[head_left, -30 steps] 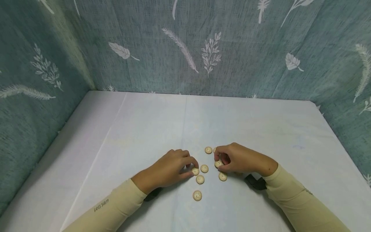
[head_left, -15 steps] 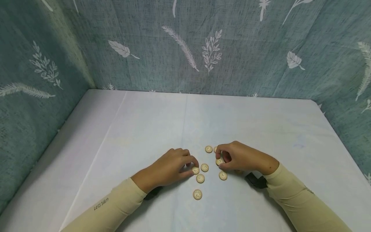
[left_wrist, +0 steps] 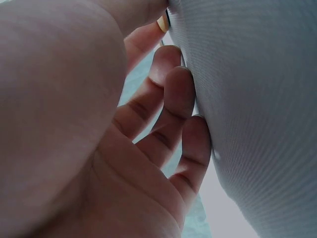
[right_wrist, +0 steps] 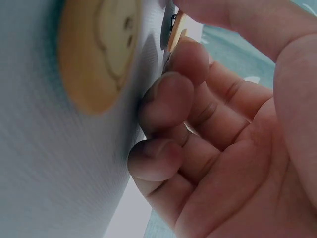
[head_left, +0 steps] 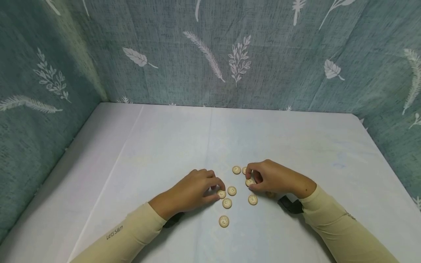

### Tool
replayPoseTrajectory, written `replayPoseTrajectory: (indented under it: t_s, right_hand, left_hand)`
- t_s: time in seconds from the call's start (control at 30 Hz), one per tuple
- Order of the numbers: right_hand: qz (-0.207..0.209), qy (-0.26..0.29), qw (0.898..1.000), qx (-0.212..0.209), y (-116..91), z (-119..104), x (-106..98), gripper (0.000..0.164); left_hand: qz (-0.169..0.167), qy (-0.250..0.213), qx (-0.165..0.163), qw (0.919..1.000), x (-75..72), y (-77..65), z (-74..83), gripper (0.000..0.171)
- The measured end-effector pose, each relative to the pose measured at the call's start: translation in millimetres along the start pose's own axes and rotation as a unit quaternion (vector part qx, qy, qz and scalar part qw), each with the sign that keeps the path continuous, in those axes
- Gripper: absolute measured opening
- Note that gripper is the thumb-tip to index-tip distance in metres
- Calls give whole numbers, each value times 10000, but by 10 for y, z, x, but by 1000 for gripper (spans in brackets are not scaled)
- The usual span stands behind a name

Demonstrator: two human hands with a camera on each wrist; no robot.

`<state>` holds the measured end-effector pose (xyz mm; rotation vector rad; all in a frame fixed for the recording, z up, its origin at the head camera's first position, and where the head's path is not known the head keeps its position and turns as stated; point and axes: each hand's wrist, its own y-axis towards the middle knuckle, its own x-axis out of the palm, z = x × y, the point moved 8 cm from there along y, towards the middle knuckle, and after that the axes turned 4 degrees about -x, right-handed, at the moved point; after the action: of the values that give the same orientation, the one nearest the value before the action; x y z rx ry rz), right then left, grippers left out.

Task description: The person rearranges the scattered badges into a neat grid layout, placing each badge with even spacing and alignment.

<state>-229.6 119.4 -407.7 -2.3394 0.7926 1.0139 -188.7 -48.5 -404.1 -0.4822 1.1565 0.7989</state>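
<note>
My left hand [head_left: 192,190] pinches a small round wooden disc [head_left: 221,194] between thumb and index finger at the white tabletop. In the left wrist view, a sliver of this disc [left_wrist: 163,23] shows at the fingertips, and the other fingers rest curled against the cloth. To the right, my right hand [head_left: 276,179] pinches another wooden disc [head_left: 249,182] by its edges, tilted in the right wrist view. A disc [right_wrist: 101,54] with a dark line drawing lies near that hand's curled fingers. Part of a further disc [head_left: 270,194] shows under the right palm.
Between the hands lie loose discs: one [head_left: 231,190] beside the left fingertips, one [head_left: 227,203] just below it, one [head_left: 224,221] nearer the front. Another disc [head_left: 253,199] sits below the right thumb. Farther back are two more, one [head_left: 236,170] in full view, one [head_left: 245,170] partly covered.
My right hand has shifted slightly back and to the right with its disc, and part of a disc beneath the palm has come into view. The left hand holds its place.
</note>
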Motion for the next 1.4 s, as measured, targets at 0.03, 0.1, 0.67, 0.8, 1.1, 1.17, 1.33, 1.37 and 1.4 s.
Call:
replayPoseTrajectory:
  t_s: [0.03, 0.1, 0.67, 0.8, 1.1, 1.17, 1.33, 1.37, 1.4]
  right_hand:
    - [1, -11, 10000, 9, 0, 2, -2, 17]
    - [21, -47, 10000, 24, 1, 10, -9, 17]
    - [235, -185, 9994, 170, 2, 70, -97, 19]
    - [245, -185, 9991, 289, 0, 98, -100, 20]
    - [447, -342, 9981, 232, -8, 123, -163, 20]
    - [452, -341, 9982, 213, -13, 125, -165, 19]
    - [511, -369, 9977, 256, -34, 149, -173, 19]
    - [539, -379, 9975, 264, -38, 154, -179, 19]
    - [564, -385, 9973, 278, -41, 161, -184, 19]
  left_hand:
    - [-23, 3, -15, 10000, 4, -3, -1, 19]
    - [3, 22, 13, 10000, 1, -5, 2, 19]
    - [127, 19, 69, 9999, -32, 7, 4, 19]
    - [45, -36, 50, 10000, -19, 5, 2, 19]
    - [90, -10, 54, 9999, -39, 8, 14, 18]
    - [44, -16, 21, 10000, -27, 8, 10, 19]
    - [33, 14, 32, 10000, -4, -3, 9, 19]
    - [46, 19, 42, 10000, -3, -4, 9, 18]
    - [54, 19, 45, 10000, -2, -3, 8, 18]
